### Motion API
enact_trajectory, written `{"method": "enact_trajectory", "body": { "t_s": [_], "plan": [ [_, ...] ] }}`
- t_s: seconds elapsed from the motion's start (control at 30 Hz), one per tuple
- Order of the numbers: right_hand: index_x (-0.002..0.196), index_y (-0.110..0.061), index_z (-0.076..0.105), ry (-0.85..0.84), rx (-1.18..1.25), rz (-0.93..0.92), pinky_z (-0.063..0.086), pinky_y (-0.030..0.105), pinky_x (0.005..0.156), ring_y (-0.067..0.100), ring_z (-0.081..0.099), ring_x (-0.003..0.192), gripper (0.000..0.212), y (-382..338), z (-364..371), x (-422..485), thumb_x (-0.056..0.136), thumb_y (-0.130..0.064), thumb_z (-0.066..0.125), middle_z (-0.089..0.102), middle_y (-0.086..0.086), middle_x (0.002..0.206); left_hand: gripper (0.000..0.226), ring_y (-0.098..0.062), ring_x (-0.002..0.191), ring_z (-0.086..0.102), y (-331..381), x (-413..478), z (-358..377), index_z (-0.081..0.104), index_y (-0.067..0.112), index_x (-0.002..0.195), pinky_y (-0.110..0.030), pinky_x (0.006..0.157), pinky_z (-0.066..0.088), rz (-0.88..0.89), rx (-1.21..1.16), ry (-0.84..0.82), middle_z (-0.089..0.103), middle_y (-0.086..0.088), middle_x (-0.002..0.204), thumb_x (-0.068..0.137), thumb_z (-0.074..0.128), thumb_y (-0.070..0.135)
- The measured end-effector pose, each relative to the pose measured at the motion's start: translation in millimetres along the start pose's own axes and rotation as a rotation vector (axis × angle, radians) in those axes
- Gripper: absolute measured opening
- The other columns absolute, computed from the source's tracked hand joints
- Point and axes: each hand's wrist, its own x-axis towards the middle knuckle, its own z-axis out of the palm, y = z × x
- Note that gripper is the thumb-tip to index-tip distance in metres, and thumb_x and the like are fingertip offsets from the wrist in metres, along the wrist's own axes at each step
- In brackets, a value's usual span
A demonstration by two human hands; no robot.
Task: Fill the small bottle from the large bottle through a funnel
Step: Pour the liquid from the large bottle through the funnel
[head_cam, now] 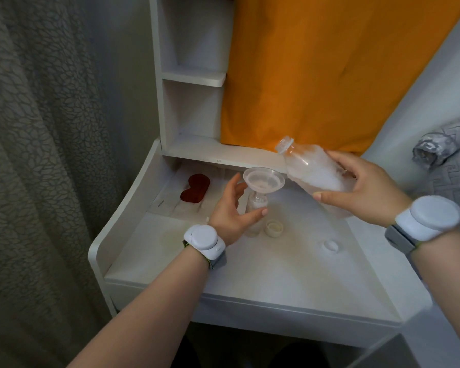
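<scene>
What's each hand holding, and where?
Left hand grips the small bottle around its body, below the funnel. Right hand holds the tilted large bottle around its lower body.

No legible text (paper [174, 206] print blurred)

- behind the left hand [231, 211], a white round puck-shaped wrist device [204, 241] with a small dark mark near its edge; grey strap [218, 262] edged yellow-green
- behind the right hand [369, 192], a matching white puck [430, 217]; grey band [398, 239]
- forearms bare
</scene>
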Motion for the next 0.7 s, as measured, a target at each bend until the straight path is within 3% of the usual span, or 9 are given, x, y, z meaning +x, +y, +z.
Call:
{"method": "enact_trajectory", "body": {
  "t_s": [0.23,0.43,0.57,0.7],
  "plan": [
    [0.13,-0.038,0.046,0.032,0.185,0.017,0.044,0.046,0.1,0.015,0.052,0.119,0.077,6.9,1.8,-3.4,0.061,-0.047,0.077,0.057,-0.009,0.127,0.101,-0.006,0.13,0.032,23.1,6.5,1.2,0.011,0.028,0.147,-0.023,0.107,0.026,0.051,-0.009,0.022,0.037,0.012,0.135,0.072,0.078,0.028],
    [0.131,-0.039,0.045,0.035,0.21,0.032,0.042,0.047,0.102,0.021,0.051,0.12,0.082,10.4,3.6,-6.5,0.057,-0.052,0.077,0.054,0.003,0.128,0.094,-0.017,0.13,0.041,37.7,10.8,1.8,0.019,0.029,0.144,-0.041,0.112,0.035,0.09,0.018,0.056,0.043,0.002,0.139,0.071,0.077,0.034],
    [0.129,-0.043,0.045,0.049,0.235,0.025,0.042,0.047,0.102,0.02,0.051,0.12,0.082,9.0,2.8,-8.5,0.054,-0.057,0.076,0.055,0.002,0.127,0.09,-0.012,0.125,0.045,40.0,14.1,-1.2,0.024,0.026,0.143,-0.037,0.109,0.038,0.103,0.032,0.061,0.047,0.005,0.133,0.071,0.077,0.036],
    [0.129,-0.039,0.047,0.056,0.263,0.004,0.044,0.046,0.101,0.016,0.054,0.118,0.078,6.6,0.4,-10.6,0.058,-0.049,0.078,0.058,-0.002,0.126,0.089,-0.007,0.12,0.05,44.0,16.7,-1.5,0.028,0.024,0.142,-0.031,0.105,0.042,0.109,0.006,0.088,0.049,0.01,0.128,0.07,0.077,0.037]
  ]
}}
